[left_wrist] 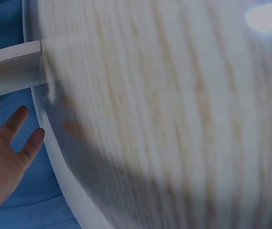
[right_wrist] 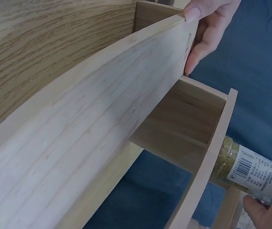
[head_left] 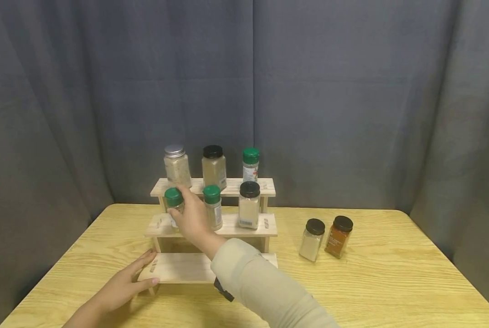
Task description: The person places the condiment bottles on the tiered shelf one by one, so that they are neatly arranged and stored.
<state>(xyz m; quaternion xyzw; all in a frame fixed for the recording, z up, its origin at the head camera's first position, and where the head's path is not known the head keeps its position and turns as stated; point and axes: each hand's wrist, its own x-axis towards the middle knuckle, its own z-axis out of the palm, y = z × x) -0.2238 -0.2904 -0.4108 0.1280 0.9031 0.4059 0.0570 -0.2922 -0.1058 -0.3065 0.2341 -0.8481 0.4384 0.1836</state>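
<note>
A three-tier wooden spice rack (head_left: 187,269) stands on the table. My right hand (head_left: 193,216) grips a green-lidded spice jar (head_left: 172,198) at the left end of the middle tier. In the right wrist view, that jar (right_wrist: 250,169) shows greenish-brown contents and a white barcode label; its base is at the shelf board. My left hand (head_left: 123,284) holds the left end of the bottom tier, thumb on the front edge and fingers toward the back. In the left wrist view, the left hand (left_wrist: 5,155) shows spread fingers beside the rack.
A second green-lidded jar (head_left: 213,207) and a black-lidded jar (head_left: 249,207) share the middle tier. Silver-lidded (head_left: 177,168), black-lidded (head_left: 214,168) and green-lidded (head_left: 250,164) jars stand on top. Right of the rack are a pale jar (head_left: 311,241) and a red-brown jar (head_left: 338,238). Grey curtains (head_left: 310,91) hang behind.
</note>
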